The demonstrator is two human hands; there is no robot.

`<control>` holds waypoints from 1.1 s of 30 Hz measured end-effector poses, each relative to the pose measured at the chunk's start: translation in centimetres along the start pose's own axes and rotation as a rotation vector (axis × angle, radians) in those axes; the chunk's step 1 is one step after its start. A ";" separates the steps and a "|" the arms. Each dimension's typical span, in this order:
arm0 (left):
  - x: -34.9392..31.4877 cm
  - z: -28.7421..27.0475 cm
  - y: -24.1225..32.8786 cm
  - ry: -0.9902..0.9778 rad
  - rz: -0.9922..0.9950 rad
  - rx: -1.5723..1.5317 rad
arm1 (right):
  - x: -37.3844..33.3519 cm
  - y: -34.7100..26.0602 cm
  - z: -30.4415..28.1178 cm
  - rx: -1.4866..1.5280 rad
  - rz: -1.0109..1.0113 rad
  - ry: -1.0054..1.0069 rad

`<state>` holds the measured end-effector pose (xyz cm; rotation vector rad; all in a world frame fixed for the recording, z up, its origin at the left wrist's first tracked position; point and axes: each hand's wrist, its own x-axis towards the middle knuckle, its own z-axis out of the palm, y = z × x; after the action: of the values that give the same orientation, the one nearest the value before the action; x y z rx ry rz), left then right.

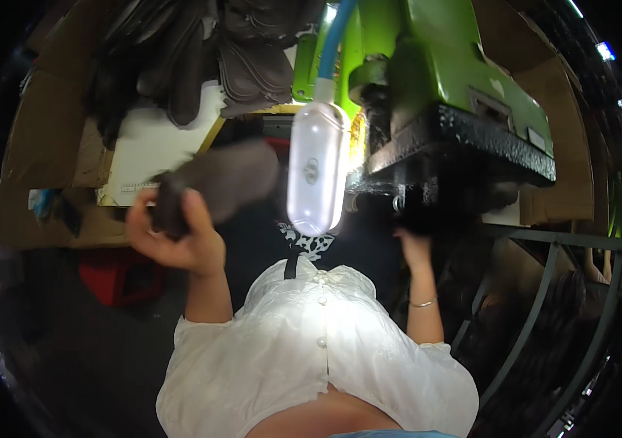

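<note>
My left hand (183, 237) is closed around one end of a dark brown shoe piece (234, 179), long with a rounded far end and blurred by motion. The piece is held up off the table, left of a bright lamp. Below the sewing machine's dark head is my right hand (417, 250), its fingers blurred and partly lost in shadow. What that hand touches, if anything, cannot be made out. The green sewing machine (464, 55) stands at the right, its black underside (464, 139) above that hand.
A lit, rounded lamp (317, 168) hangs from a blue tube in the middle. Several similar dark shoe pieces (252, 69) lie piled at the far left on a white tabletop (154, 150). Cardboard (52, 153) flanks the left, a red stool (117, 277) sits below, and metal rails (537, 292) stand right.
</note>
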<state>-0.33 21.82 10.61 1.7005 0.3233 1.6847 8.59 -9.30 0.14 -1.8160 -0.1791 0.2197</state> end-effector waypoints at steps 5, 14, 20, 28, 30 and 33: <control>-7.4 0.5 3.6 -0.555 -0.543 -0.392 | -3.2 -0.1 6.7 0.343 0.196 -0.670; -9.1 6.5 5.4 -1.285 -1.020 -0.335 | -6.1 4.5 6.8 0.125 0.292 -0.883; -7.9 6.9 5.1 -1.163 -0.866 -0.306 | -7.0 5.1 7.2 0.230 0.220 -0.956; -8.1 4.0 4.8 -1.047 -1.035 -0.546 | -6.4 2.1 3.2 0.252 0.238 -0.659; -8.4 3.7 4.4 -1.051 -1.062 -0.556 | -5.5 2.3 -0.8 0.218 0.346 -0.635; -9.5 3.4 3.7 -1.042 -1.046 -0.557 | -4.8 4.0 -6.1 0.407 0.281 -0.378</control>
<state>0.62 12.17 5.95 1.3424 0.1466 0.0332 5.42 -17.13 -1.95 -1.3753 -0.1314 0.7464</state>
